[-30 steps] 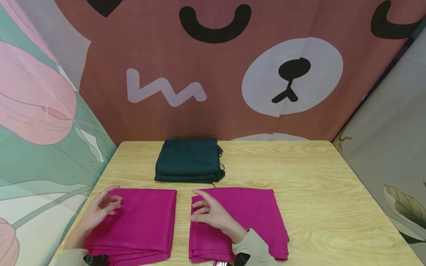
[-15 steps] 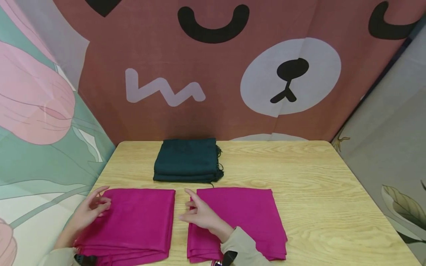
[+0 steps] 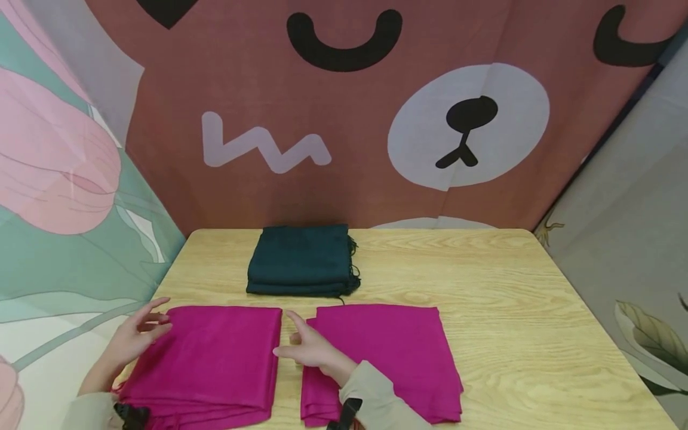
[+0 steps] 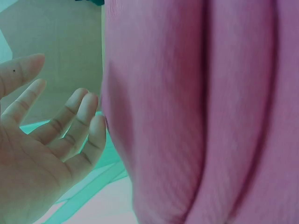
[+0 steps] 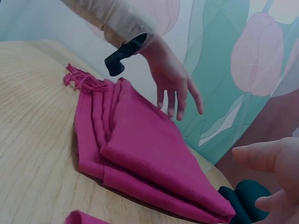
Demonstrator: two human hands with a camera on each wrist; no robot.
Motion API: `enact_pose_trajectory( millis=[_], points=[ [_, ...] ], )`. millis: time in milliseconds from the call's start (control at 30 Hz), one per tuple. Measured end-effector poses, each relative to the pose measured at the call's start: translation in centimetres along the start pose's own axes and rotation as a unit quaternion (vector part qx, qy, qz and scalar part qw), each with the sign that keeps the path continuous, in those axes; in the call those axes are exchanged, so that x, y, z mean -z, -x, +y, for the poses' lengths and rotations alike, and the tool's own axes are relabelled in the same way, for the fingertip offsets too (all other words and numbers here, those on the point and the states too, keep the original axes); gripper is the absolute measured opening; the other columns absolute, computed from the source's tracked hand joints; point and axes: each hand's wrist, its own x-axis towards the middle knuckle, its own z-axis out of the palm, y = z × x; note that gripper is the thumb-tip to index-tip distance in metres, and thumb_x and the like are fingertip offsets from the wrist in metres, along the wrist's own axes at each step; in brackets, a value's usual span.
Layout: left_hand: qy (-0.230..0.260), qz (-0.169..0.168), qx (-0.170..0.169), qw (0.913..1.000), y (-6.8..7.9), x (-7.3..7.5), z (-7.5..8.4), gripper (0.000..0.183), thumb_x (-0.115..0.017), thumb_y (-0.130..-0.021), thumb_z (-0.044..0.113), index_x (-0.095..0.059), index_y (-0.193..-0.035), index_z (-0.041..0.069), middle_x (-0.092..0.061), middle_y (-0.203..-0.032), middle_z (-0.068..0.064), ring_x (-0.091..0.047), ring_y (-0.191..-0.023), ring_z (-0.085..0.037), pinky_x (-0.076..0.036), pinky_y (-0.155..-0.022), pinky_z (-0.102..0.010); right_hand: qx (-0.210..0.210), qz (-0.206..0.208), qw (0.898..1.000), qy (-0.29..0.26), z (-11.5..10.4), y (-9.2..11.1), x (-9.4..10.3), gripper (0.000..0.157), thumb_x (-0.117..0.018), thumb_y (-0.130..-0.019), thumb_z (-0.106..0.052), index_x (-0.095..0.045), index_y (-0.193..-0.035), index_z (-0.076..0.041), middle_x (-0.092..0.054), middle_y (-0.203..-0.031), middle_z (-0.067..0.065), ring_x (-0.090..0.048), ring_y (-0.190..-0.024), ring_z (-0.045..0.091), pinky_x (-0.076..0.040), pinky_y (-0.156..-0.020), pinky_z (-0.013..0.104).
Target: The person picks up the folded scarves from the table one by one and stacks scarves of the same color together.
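Two magenta folded shawls lie side by side near the front of the table. My left hand (image 3: 131,337) is at the outer left edge of the left magenta shawl (image 3: 215,352), its fingers loosely bent and holding nothing. In the left wrist view the fingertips (image 4: 96,126) come right up to the layered folds. My right hand (image 3: 312,349) reaches across the gap between the shawls, thumb and index finger spread, palm empty. Its forearm covers part of the right magenta shawl (image 3: 398,358). Fringe (image 5: 86,79) on the left shawl shows in the right wrist view.
A dark green folded shawl (image 3: 301,260) with fringe on its right side lies behind the magenta ones. The wooden table (image 3: 516,316) stands against printed cloth hangings, a bear picture (image 3: 355,119) at the back and flowers at the sides.
Both hands have moved left: the left one to the outer edge of the left magenta shawl, the right one off the right shawl and over the gap. All three shawls have stayed put.
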Motion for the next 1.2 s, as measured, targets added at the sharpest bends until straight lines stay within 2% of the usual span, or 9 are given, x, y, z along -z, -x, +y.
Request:
enact_pose_trajectory(
  millis=[167, 333, 433, 633, 833, 933, 1000, 1067, 1200],
  points=[
    [-0.027, -0.017, 0.026, 0.9991, 0.3, 1.0, -0.7, 0.058, -0.062, -0.086, 0.014, -0.033, -0.131, -0.009, -0.050, -0.114, -0.035, -0.057, -0.093, -0.035, -0.047, -0.065, -0.022, -0.002, -0.008, 1.000, 0.020, -0.2, -0.6, -1.0, 0.080, -0.070, -0.079, -0.019, -0.024, -0.145, -0.018, -0.035, -0.138, 0.016, -0.039, -0.120, 0.034, -0.042, -0.085, 0.046],
    [-0.012, -0.039, 0.049, 0.9979, 0.5, 1.5, -1.5, 0.061, -0.059, -0.088, 0.017, -0.029, -0.133, -0.010, -0.038, -0.123, -0.040, -0.046, -0.104, -0.052, -0.049, -0.072, -0.041, -0.013, -0.004, 1.000, 0.019, -0.7, -1.0, -1.6, 0.080, -0.070, -0.080, -0.019, -0.023, -0.145, -0.020, -0.029, -0.143, 0.012, -0.037, -0.123, 0.036, -0.037, -0.092, 0.050],
    [0.013, -0.059, 0.066, 0.9960, 0.4, 1.7, -1.9, 0.063, -0.057, -0.090, 0.017, -0.023, -0.135, -0.010, -0.030, -0.125, -0.043, -0.039, -0.108, -0.057, -0.048, -0.074, -0.048, -0.017, -0.003, 1.000, 0.013, -0.8, -1.3, -1.8, 0.081, -0.069, -0.080, -0.019, -0.022, -0.145, -0.018, -0.028, -0.144, 0.010, -0.035, -0.124, 0.036, -0.034, -0.096, 0.050],
    [0.030, -0.110, 0.105, 0.9879, -0.1, 2.0, -2.4, 0.071, -0.056, -0.090, 0.024, -0.015, -0.138, -0.008, -0.022, -0.128, -0.046, -0.039, -0.110, -0.057, -0.048, -0.073, -0.047, -0.011, -0.012, 1.000, -0.012, -1.0, -1.9, -2.1, 0.082, -0.069, -0.080, -0.020, -0.019, -0.145, -0.011, -0.038, -0.136, 0.012, -0.037, -0.123, 0.030, -0.032, -0.099, 0.042],
    [0.054, -0.159, 0.143, 0.9754, -0.6, 2.2, -2.8, 0.075, -0.054, -0.091, 0.026, -0.009, -0.139, -0.007, -0.017, -0.130, -0.047, -0.037, -0.112, -0.056, -0.049, -0.076, -0.048, -0.017, 0.032, 0.999, -0.036, -0.9, -2.4, -2.9, 0.078, -0.069, -0.079, -0.016, -0.025, -0.143, -0.008, -0.035, -0.137, 0.015, -0.036, -0.121, 0.030, -0.036, -0.095, 0.041],
    [0.076, -0.167, 0.149, 0.9717, -0.8, 2.1, -2.9, 0.073, -0.053, -0.091, 0.025, -0.009, -0.140, -0.006, -0.018, -0.131, -0.046, -0.042, -0.110, -0.053, -0.049, -0.076, -0.049, -0.019, 0.056, 0.997, -0.042, -1.0, -2.6, -3.3, 0.075, -0.068, -0.079, -0.014, -0.028, -0.142, -0.009, -0.040, -0.130, 0.013, -0.043, -0.110, 0.025, -0.042, -0.081, 0.035],
    [0.091, -0.173, 0.150, 0.9691, -0.8, 2.0, -3.0, 0.072, -0.053, -0.092, 0.025, -0.009, -0.140, -0.006, -0.019, -0.131, -0.044, -0.046, -0.107, -0.049, -0.049, -0.075, -0.050, -0.018, 0.066, 0.997, -0.041, -1.1, -2.7, -3.4, 0.073, -0.068, -0.079, -0.013, -0.031, -0.141, -0.010, -0.047, -0.114, 0.011, -0.047, -0.092, 0.020, -0.041, -0.067, 0.029],
    [0.102, -0.176, 0.152, 0.9671, -0.9, 1.9, -3.0, 0.071, -0.052, -0.092, 0.025, -0.010, -0.140, -0.006, -0.022, -0.131, -0.043, -0.051, -0.103, -0.044, -0.048, -0.075, -0.050, -0.009, 0.073, 0.996, -0.049, -1.1, -2.9, -3.7, 0.071, -0.068, -0.078, -0.011, -0.033, -0.140, -0.010, -0.048, -0.096, 0.008, -0.044, -0.074, 0.016, -0.036, -0.057, 0.025],
    [0.120, -0.179, 0.164, 0.9625, -0.9, 1.8, -3.1, 0.070, -0.055, -0.091, 0.026, -0.015, -0.138, -0.005, -0.033, -0.126, -0.041, -0.055, -0.098, -0.036, -0.049, -0.075, -0.050, 0.004, 0.085, 0.994, -0.074, -0.9, -3.4, -4.2, 0.067, -0.068, -0.077, -0.007, -0.038, -0.137, -0.009, -0.042, -0.074, 0.004, -0.037, -0.056, 0.013, -0.032, -0.049, 0.021]
  ],
)
